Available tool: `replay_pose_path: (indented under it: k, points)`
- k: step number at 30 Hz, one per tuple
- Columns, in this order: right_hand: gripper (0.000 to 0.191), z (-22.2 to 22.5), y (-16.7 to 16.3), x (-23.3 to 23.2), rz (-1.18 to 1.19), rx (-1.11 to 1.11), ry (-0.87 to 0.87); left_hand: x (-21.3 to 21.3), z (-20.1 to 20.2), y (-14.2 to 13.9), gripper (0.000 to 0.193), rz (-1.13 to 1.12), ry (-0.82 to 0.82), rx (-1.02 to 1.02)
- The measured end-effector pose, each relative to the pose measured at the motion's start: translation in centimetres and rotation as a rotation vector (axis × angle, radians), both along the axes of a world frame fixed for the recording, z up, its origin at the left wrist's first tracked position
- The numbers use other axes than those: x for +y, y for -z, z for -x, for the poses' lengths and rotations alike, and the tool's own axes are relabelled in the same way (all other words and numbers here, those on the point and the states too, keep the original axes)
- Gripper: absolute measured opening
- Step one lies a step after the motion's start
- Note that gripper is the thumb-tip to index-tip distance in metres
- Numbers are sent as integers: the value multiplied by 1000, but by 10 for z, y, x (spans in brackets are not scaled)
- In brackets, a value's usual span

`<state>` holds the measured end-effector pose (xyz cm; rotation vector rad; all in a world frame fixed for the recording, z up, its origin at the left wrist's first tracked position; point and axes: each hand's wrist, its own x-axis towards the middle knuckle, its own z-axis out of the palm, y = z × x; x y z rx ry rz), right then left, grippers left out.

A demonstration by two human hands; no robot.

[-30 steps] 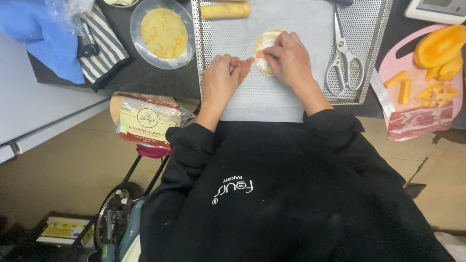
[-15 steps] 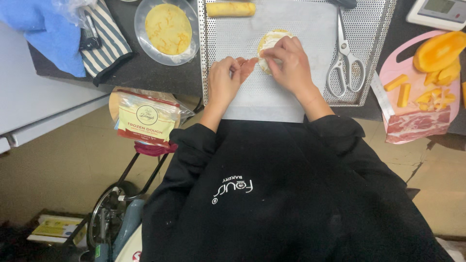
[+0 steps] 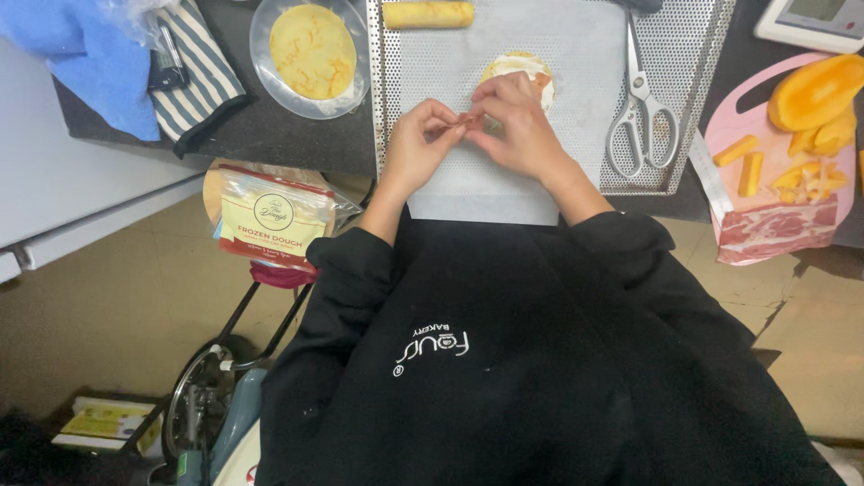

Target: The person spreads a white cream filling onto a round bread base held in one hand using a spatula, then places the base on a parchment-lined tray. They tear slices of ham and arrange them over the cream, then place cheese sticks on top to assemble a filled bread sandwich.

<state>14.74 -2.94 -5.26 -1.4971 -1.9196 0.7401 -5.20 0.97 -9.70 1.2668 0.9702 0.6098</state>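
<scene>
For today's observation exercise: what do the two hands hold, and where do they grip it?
Both the left hand and right hand pinch a small reddish strip between fingertips, one at each end.

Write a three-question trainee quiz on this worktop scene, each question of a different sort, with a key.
1. True or false: the scissors lie on the perforated tray, to the right of the hands.
2. What do the left hand and right hand pinch between them? A) a small reddish strip B) a spoon C) a blue cloth
3. Fill in: the round dough disc lies just beyond the ___ hand.

Key: 1 true; 2 A; 3 right
</scene>
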Motion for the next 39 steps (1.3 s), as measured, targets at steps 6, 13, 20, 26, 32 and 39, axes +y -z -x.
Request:
replay_pose_path:
  k: [6, 13, 20, 26, 32, 39]
  points:
    - [14, -17, -5, -14, 533, 637, 157, 0, 6, -23, 28, 417, 8, -319]
    - [27, -32, -21, -29, 653, 911, 135, -5, -4, -55, 40, 218, 12, -336]
    - [14, -37, -6, -50, 667, 961, 252, -14, -22, -38, 32, 272, 68, -127]
    - [12, -54, 17, -75, 700, 931, 370, -35, -30, -3, 20, 379, 153, -68]
    - [11, -55, 42, -68, 583, 564, 542, -23, -50, 1, 19, 54, 59, 318]
    - [11, -60, 45, -46, 500, 334, 599, 0, -66, -2, 14, -184, -17, 427]
